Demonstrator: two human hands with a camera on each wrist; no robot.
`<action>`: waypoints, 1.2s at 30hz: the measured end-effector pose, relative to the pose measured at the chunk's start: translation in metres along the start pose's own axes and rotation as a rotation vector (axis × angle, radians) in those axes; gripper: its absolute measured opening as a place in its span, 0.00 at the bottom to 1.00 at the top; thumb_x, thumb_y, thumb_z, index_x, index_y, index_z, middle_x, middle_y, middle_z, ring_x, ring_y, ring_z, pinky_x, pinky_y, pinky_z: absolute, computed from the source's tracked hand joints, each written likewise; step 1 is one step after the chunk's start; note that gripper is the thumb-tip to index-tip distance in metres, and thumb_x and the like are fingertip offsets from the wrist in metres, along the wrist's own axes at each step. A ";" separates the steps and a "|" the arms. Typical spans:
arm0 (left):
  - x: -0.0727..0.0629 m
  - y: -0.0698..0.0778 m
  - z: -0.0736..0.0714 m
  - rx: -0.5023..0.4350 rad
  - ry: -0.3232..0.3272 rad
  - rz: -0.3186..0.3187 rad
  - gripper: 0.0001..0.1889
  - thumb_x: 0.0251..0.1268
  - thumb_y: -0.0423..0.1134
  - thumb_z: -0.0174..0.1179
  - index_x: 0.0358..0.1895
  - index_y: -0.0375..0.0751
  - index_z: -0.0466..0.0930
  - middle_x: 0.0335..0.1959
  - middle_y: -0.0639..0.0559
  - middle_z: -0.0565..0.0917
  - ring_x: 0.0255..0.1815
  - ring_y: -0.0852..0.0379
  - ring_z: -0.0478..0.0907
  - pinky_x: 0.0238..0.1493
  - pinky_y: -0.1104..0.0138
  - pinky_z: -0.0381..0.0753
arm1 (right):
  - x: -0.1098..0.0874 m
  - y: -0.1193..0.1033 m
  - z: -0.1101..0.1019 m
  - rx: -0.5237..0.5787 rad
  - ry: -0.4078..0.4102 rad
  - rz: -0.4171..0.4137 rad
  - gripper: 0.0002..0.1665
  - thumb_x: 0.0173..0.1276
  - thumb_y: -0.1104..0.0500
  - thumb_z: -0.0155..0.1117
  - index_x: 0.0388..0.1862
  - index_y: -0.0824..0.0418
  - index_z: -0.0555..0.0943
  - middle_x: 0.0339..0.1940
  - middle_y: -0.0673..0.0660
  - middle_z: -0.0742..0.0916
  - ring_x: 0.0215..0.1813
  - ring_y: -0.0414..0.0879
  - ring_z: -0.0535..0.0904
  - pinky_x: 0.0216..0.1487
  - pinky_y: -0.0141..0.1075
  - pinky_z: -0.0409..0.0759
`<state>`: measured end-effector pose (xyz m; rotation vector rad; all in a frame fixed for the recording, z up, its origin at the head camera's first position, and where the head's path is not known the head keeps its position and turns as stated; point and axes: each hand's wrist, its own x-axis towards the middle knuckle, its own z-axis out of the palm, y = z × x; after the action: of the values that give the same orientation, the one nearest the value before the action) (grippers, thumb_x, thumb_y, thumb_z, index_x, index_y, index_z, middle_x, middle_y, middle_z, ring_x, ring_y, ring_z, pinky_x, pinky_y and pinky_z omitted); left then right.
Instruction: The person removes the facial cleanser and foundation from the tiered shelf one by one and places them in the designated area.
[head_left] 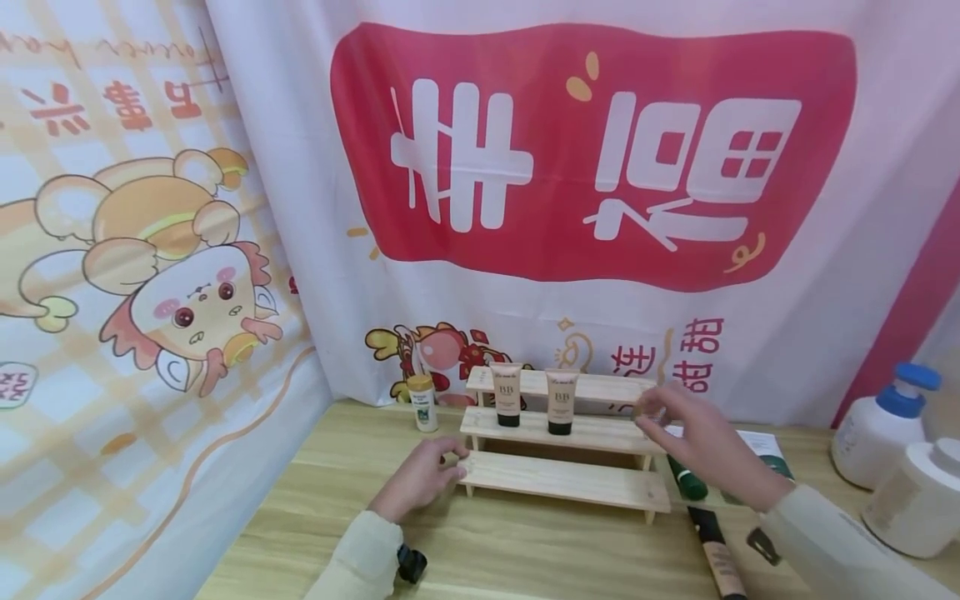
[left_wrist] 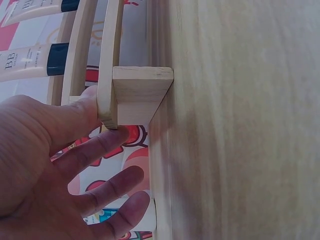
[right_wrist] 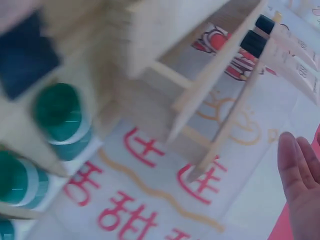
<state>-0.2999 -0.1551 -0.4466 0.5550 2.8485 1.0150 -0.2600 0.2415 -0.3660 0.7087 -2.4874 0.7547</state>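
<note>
A three-step wooden display stand [head_left: 562, 481] rests on the table. Two beige BB cream tubes, a left one [head_left: 507, 398] and a right one [head_left: 560, 405], stand on their black caps on its middle step. My left hand [head_left: 425, 473] pinches the left end of the lowest step. In the left wrist view its thumb [left_wrist: 82, 107] lies above the board and the index fingertip below, the other fingers spread. My right hand [head_left: 693, 429] is by the right end of the upper steps. The right wrist view shows that hand [right_wrist: 302, 172] apart from the wood, fingers fairly straight, holding nothing.
A small white bottle [head_left: 423, 407] with a yellow cap stands left of the stand. Green-capped tubes [head_left: 688, 482] and a black-capped beige tube [head_left: 718, 554] lie to the right. Beyond are a blue-topped pump bottle [head_left: 877, 437] and a white container [head_left: 917, 504]. Printed cloth [head_left: 300, 167] hangs behind.
</note>
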 end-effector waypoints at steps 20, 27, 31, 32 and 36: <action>0.002 -0.002 0.002 0.008 0.002 -0.004 0.10 0.63 0.38 0.62 0.47 0.50 0.79 0.58 0.45 0.76 0.55 0.45 0.74 0.53 0.49 0.75 | 0.070 -0.032 0.046 0.068 0.061 -0.205 0.27 0.60 0.61 0.70 0.58 0.52 0.75 0.50 0.51 0.79 0.46 0.42 0.76 0.39 0.36 0.81; 0.002 -0.002 0.004 0.018 0.015 0.016 0.11 0.62 0.37 0.62 0.47 0.48 0.80 0.59 0.44 0.75 0.57 0.44 0.73 0.54 0.50 0.75 | 0.068 -0.030 0.054 0.108 0.106 -0.224 0.25 0.59 0.64 0.70 0.55 0.53 0.77 0.48 0.49 0.80 0.43 0.41 0.78 0.36 0.33 0.81; 0.002 -0.003 0.005 0.024 0.027 0.012 0.11 0.62 0.37 0.63 0.48 0.48 0.80 0.59 0.45 0.75 0.57 0.44 0.73 0.55 0.50 0.74 | 0.067 -0.027 0.063 0.119 0.133 -0.223 0.27 0.58 0.65 0.71 0.57 0.53 0.77 0.45 0.50 0.82 0.38 0.40 0.79 0.34 0.32 0.82; 0.002 -0.003 0.005 0.025 0.029 0.010 0.11 0.62 0.37 0.63 0.48 0.48 0.80 0.58 0.45 0.75 0.56 0.44 0.73 0.55 0.51 0.75 | 0.066 -0.026 0.066 0.118 0.135 -0.222 0.28 0.58 0.65 0.71 0.57 0.53 0.76 0.45 0.50 0.83 0.38 0.40 0.79 0.34 0.32 0.82; 0.002 -0.003 0.004 0.025 0.029 0.003 0.12 0.62 0.37 0.63 0.48 0.48 0.80 0.59 0.45 0.75 0.56 0.43 0.73 0.54 0.50 0.75 | 0.064 -0.023 0.076 0.101 0.144 -0.215 0.32 0.58 0.65 0.71 0.61 0.52 0.73 0.37 0.48 0.82 0.33 0.37 0.78 0.32 0.32 0.82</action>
<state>-0.3017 -0.1541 -0.4519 0.5517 2.8910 0.9970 -0.3158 0.1573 -0.3802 0.9074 -2.2141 0.8233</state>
